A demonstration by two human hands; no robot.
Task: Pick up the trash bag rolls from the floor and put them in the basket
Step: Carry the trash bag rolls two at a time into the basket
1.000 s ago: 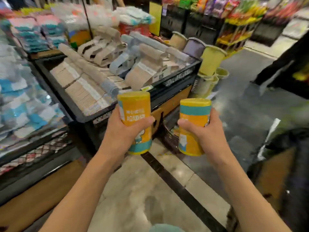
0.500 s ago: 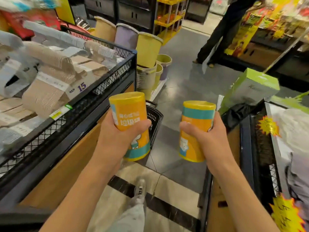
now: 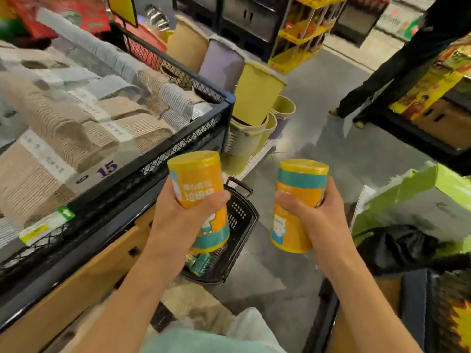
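Note:
My left hand (image 3: 183, 212) grips an orange trash bag roll (image 3: 196, 174) with a teal band at its bottom, held upright over the black shopping basket (image 3: 242, 225). My right hand (image 3: 316, 212) holds a second orange trash bag roll (image 3: 298, 200) with a teal band near its top, to the right of the basket and above the grey floor. The basket stands on the floor beside the display bin, its handle (image 3: 239, 186) raised. Teal packages (image 3: 201, 263) lie inside it, partly hidden by my left arm.
A black mesh display bin (image 3: 178, 146) of beige and grey hangers fills the left. Stacked waste bins (image 3: 254, 98) stand beyond the basket. A green box (image 3: 407, 200) and a black bag (image 3: 402, 248) lie at right. A person's legs (image 3: 377, 80) stand in the aisle.
My view has turned right and moved forward along the aisle. The basket has come into full view under my left hand. Both rolls stay gripped in my hands.

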